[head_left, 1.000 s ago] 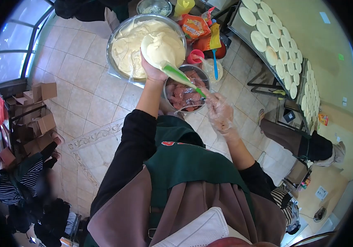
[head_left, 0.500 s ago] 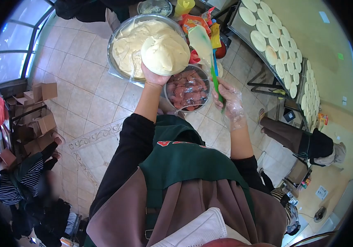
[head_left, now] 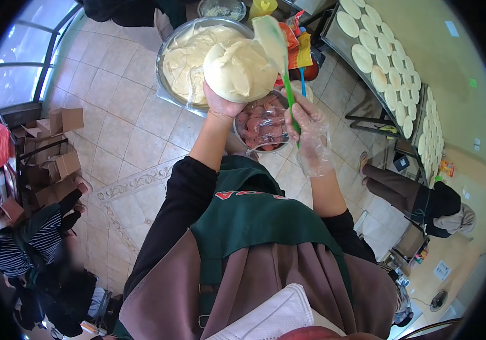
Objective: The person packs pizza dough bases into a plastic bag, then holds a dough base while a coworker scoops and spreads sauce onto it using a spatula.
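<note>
My left hand (head_left: 224,104) supports from below a round, pale dough disc (head_left: 220,73) coated with a cream-coloured paste. Over the right edge of this disc is the pale, paste-smeared blade of a spatula (head_left: 270,41). My right hand (head_left: 309,126), in a clear plastic glove, is closed around its green handle. Just behind the disc stands a large metal bowl (head_left: 159,69) full of the same thick paste (head_left: 183,59). Below the disc sits a round container with reddish-brown pieces (head_left: 260,122), partly covered by clear plastic and partly hidden by my left hand.
Colourful packets (head_left: 301,54) and a yellow cup (head_left: 263,8) lie beyond the bowl. Racks on the right carry many pale discs (head_left: 362,58). A person (head_left: 402,187) is at the right, another (head_left: 33,238) at the lower left near cardboard boxes (head_left: 64,120).
The spatula has moved left and up, from beside the disc to its right edge, with my right hand following. The view has shifted slightly.
</note>
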Demonstrator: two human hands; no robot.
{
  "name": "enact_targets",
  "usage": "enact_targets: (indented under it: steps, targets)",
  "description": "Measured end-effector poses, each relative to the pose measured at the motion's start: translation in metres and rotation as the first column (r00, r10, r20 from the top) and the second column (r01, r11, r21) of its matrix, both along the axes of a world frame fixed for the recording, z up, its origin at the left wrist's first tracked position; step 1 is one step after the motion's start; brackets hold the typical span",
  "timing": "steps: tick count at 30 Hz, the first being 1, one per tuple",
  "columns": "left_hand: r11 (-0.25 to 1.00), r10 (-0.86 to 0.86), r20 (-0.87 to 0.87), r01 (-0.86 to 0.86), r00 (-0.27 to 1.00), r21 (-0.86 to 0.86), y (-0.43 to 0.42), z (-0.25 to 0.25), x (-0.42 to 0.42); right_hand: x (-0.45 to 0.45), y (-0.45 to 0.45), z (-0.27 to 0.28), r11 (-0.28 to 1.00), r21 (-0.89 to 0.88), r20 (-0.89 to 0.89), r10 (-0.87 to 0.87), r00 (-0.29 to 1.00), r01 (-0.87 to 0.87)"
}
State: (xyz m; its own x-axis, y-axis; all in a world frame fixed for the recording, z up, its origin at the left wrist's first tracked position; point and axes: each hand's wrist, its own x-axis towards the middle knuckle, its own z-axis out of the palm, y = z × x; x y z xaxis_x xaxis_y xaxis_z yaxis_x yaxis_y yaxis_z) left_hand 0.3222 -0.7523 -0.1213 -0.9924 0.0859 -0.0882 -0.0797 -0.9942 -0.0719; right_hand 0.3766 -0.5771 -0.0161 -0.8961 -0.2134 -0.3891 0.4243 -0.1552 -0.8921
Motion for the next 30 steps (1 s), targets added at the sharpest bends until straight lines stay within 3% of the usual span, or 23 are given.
enact_targets:
  steps: [4,7,11,13,17,20,23,25,26,28,29,30]
  targets:
    - [0.999,-0.027,-0.051,0.030,0.998,0.044,-0.005,0.004,0.000,-0.012,0.013,-0.010,0.981,0.181,-0.220,-0.029,0.975,0.070]
    - [0.999,-0.039,-0.024,0.040,0.999,0.024,-0.006,0.011,0.003,-0.021,0.021,-0.013,0.964,0.261,-0.243,0.020,0.970,0.045]
    - [0.997,-0.057,-0.059,0.060,0.997,0.052,-0.004,0.017,0.007,-0.028,0.028,-0.024,0.973,0.224,-0.245,0.000,0.970,0.057]
    - [0.996,-0.067,-0.053,0.070,0.996,0.052,-0.005,0.020,0.008,-0.033,0.034,-0.035,0.902,0.429,-0.355,0.123,0.927,0.044]
    - [0.991,-0.096,-0.091,0.104,0.991,0.084,-0.008,0.017,0.012,-0.040,0.037,-0.049,0.899,0.426,-0.376,0.075,0.924,0.100]
    - [0.982,-0.128,-0.140,0.145,0.982,0.122,-0.012,0.016,0.013,-0.046,0.036,-0.056,0.862,0.466,-0.528,0.091,0.844,0.198]
    - [0.978,-0.143,-0.150,0.162,0.978,0.128,-0.016,0.020,0.016,-0.044,0.031,-0.047,0.883,0.409,-0.537,0.029,0.843,0.231]
    - [0.979,-0.134,-0.154,0.155,0.979,0.132,-0.020,0.021,0.017,-0.038,0.018,-0.011,0.980,-0.005,-0.078,-0.197,0.977,0.197]
    - [0.983,-0.132,-0.165,0.151,0.977,0.107,-0.022,0.018,0.016,-0.038,0.016,-0.003,0.980,-0.007,-0.083,-0.201,0.976,0.201]
    - [0.985,-0.132,-0.180,0.150,0.975,0.086,-0.028,0.015,0.015,-0.039,0.014,0.011,0.968,-0.210,-0.009,-0.144,0.990,0.139]
    - [0.991,-0.115,-0.168,0.123,0.979,0.042,-0.030,0.013,0.016,-0.040,0.014,0.017,0.969,-0.203,-0.010,-0.148,0.989,0.143]
    - [0.995,-0.097,-0.155,0.098,0.983,0.001,-0.032,0.013,0.018,-0.040,0.013,0.022,0.938,-0.339,-0.035,-0.094,0.995,0.077]
